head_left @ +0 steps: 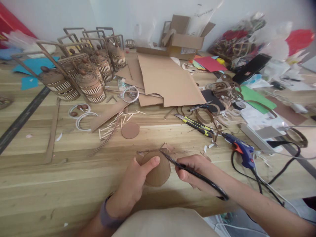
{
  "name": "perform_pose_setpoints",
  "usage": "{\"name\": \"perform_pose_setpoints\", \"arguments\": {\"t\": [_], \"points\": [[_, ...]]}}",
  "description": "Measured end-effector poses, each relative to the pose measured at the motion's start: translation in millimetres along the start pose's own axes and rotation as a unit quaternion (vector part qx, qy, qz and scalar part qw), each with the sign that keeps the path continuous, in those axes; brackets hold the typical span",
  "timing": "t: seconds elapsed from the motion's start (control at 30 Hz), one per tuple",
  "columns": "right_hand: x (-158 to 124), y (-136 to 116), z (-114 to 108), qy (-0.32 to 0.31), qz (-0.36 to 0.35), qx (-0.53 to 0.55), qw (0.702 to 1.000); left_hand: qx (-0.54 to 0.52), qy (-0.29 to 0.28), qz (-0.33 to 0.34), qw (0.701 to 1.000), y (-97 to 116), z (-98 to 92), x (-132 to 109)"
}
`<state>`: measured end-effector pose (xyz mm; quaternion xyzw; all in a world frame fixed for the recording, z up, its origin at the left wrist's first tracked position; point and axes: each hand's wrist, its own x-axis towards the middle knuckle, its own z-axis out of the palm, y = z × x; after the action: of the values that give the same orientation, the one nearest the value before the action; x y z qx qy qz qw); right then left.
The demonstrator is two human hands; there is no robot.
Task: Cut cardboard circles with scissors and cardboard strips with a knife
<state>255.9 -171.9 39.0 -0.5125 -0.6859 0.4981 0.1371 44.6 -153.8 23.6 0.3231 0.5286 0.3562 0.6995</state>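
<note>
My left hand (133, 181) pinches a brown cardboard disc (159, 172), thumb on top and the other fingers hidden beneath. In my right hand (195, 171) are black-handled scissors (181, 165), their blades at the disc's upper edge. A thin offcut strip sticks out along that edge, and cardboard scraps (169, 147) lie just beyond it. Farther up the table rests a smaller cardboard disc (130, 130), beside several short wooden sticks (108, 131) and a corrugated strip (105, 143).
Several lantern-like cardboard cages (90, 85) with handles stand at the back left. Cardboard sheets (170, 79) lie centre back, near an open box (184, 42). To the right are utility knives (195, 125) and a blue glue gun (243, 149) with trailing cables. White rings (85, 121) lie left.
</note>
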Motion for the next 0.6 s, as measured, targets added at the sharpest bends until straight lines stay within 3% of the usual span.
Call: {"name": "perform_pose_setpoints", "arguments": {"t": [0.2, 0.43, 0.6], "points": [[-3, 3, -1, -0.019, 0.007, 0.030, 0.999, 0.008, 0.003, -0.008, 1.000, 5, 1.5, -3], [-2, -5, -3, -0.020, -0.019, 0.015, 1.000, -0.076, -0.047, 0.010, 0.996, -1, 4.7, -2], [-2, -13, -4, -0.026, 0.007, -0.007, 1.000, -0.058, -0.024, 0.019, 0.998, -1, 4.3, -1]]}}
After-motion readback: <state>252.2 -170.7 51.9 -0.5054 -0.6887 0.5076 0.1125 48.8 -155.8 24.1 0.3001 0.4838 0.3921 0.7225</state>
